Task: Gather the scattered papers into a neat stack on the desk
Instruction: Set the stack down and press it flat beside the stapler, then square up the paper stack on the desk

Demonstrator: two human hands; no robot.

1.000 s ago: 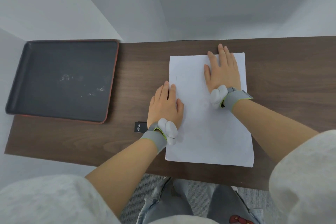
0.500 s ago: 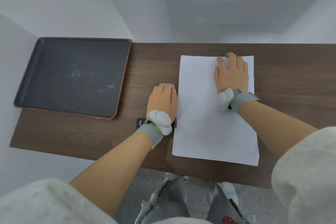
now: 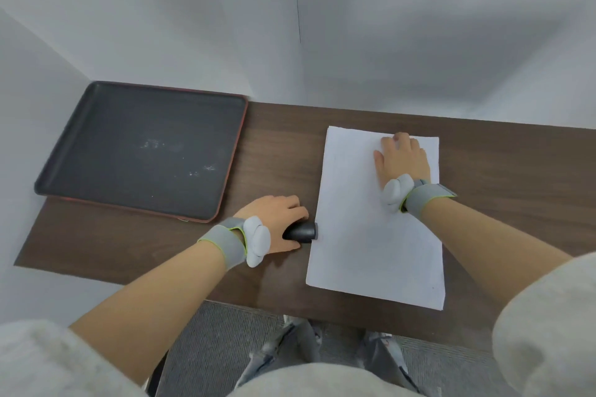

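Paper stack (image 3: 371,235) long axis 12–6. Right hand (image 3: 403,156) flat on far end, nearer; left hand (image 3: 274,219) at 9, wrapped round small black object (image 3: 301,232) touching stack's left edge.

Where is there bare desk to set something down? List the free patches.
Free: the desk right of the paper stack; the front-left corner below the black tray. The tray's inside is bare too. Crowded: the strip between tray and stack, where the left hand grips a small black object.

R hand (image 3: 403,159) flat on paper stack (image 3: 354,235); L hand (image 3: 274,226) grips black object (image 3: 301,232).
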